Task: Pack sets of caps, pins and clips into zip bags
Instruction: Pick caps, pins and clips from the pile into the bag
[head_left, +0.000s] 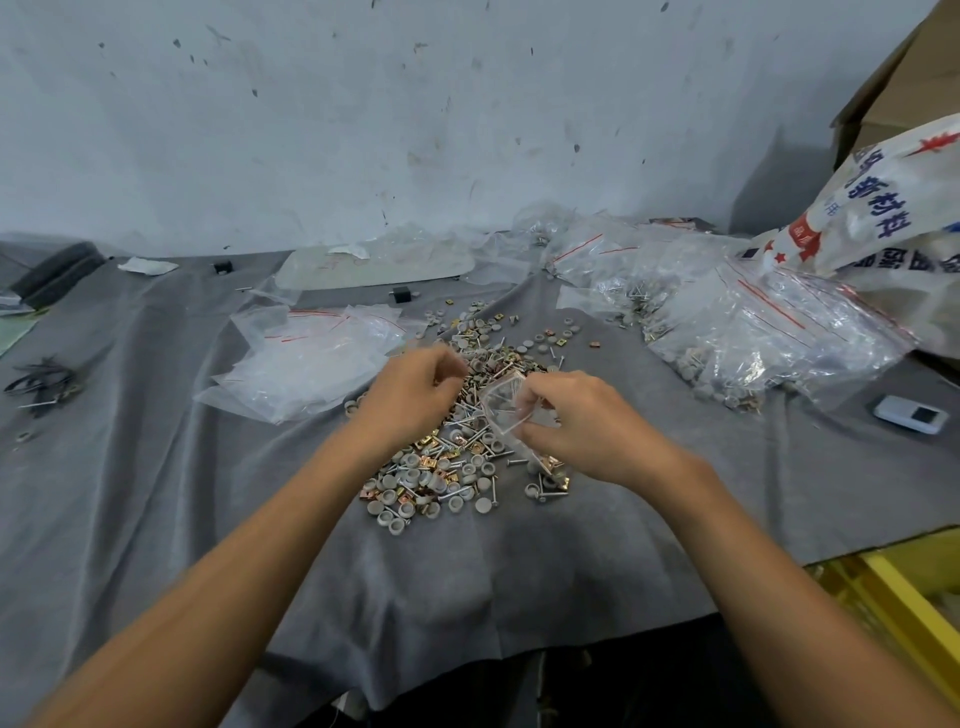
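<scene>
Right fingers pinch zip bag; left fingers curl (grip unclear) above parts pile.

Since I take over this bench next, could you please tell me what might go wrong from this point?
1. The right hand pinches the small zip bag over the loose pile. Parts that miss its mouth would likely fall back unnoticed, leaving a set short.
2. Caps, pins and clips lie mixed there, so the left hand, fingers curled above them, may pick a wrong count.
</scene>
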